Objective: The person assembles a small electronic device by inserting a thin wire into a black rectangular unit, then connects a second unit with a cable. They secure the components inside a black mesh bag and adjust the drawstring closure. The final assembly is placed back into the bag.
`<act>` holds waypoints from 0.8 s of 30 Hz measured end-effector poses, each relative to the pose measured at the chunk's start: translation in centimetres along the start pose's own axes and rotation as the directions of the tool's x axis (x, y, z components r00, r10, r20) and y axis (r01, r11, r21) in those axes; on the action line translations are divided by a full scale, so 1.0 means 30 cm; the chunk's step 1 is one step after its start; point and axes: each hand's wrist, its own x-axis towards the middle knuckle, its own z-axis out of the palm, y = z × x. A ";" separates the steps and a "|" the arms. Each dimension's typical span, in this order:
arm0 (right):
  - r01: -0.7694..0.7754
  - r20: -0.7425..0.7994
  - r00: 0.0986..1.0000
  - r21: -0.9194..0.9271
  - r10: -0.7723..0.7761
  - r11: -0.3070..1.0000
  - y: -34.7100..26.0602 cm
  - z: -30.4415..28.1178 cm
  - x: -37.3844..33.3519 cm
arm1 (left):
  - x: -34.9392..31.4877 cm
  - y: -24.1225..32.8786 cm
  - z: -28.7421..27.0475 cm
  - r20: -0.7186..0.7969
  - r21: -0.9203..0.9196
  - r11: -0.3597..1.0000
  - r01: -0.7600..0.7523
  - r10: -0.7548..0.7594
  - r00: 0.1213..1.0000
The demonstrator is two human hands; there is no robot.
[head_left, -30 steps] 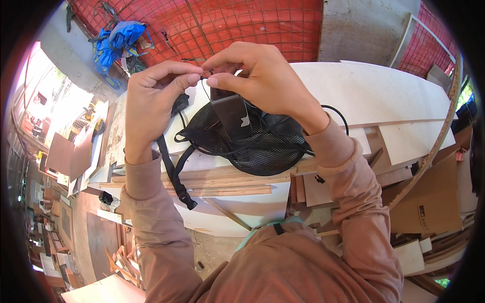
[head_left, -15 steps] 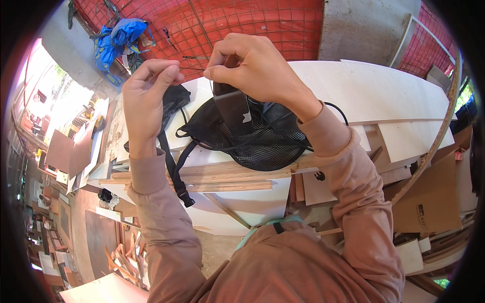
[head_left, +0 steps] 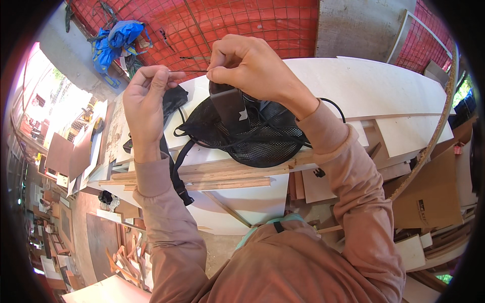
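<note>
Hanging blue bag point(head_left: 125, 34): seen between 10 and 11 o'clock, against the red wall.
Left hand point(head_left: 144, 93): raised at 10 o'clock, thumb and forefinger together; anything pinched cannot be made out.
Black pouch point(head_left: 175, 98): partly hidden behind the left hand's fingers and wrist, 10 o'clock.
Buckled strap point(head_left: 178, 184): hung over the wooden strips point(head_left: 222, 178), 8 o'clock.
Dark box point(head_left: 228, 108): held or just touched, cannot tell; top beneath right hand, base over mesh, 12 o'clock.
Right hand point(head_left: 250, 65): poised at 12 o'clock, thumb and fingertip together; contents hidden.
Mesh bag point(head_left: 268, 155): laid on the white board point(head_left: 374, 88), 12 to 1 o'clock, crossed by black cord.
Cardboard point(head_left: 429, 189): propped between 3 and 4 o'clock.
</note>
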 end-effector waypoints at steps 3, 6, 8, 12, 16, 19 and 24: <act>-0.017 -0.018 1.000 0.078 0.019 0.997 0.023 0.011 0.001 | 0.004 0.012 0.010 -0.012 0.014 0.999 -0.033 0.033 0.999; -0.042 0.000 0.999 0.054 0.042 0.998 -0.005 -0.002 -0.004 | 0.018 0.036 0.014 -0.017 0.040 0.998 -0.057 0.057 0.998; -0.082 0.040 0.996 0.029 0.081 0.996 -0.025 -0.009 -0.012 | 0.017 0.038 0.017 -0.015 0.041 0.997 -0.060 0.061 0.998; -0.092 0.036 0.995 0.092 0.089 0.992 -0.015 -0.015 -0.038 | 0.022 0.034 0.031 -0.004 0.009 0.997 -0.083 0.083 0.997; -0.110 0.042 0.994 0.153 0.105 0.982 -0.006 -0.010 -0.047 | 0.034 0.043 0.032 -0.002 0.028 0.997 -0.078 0.078 0.997; -0.188 0.066 0.981 0.143 0.181 0.972 -0.030 -0.016 -0.047 | 0.046 0.031 0.032 0.033 -0.023 0.999 -0.028 0.028 0.999; -0.163 0.046 0.986 0.159 0.158 0.974 -0.011 -0.010 -0.062 | -0.045 -0.024 0.081 0.206 -0.034 0.996 0.083 -0.074 0.976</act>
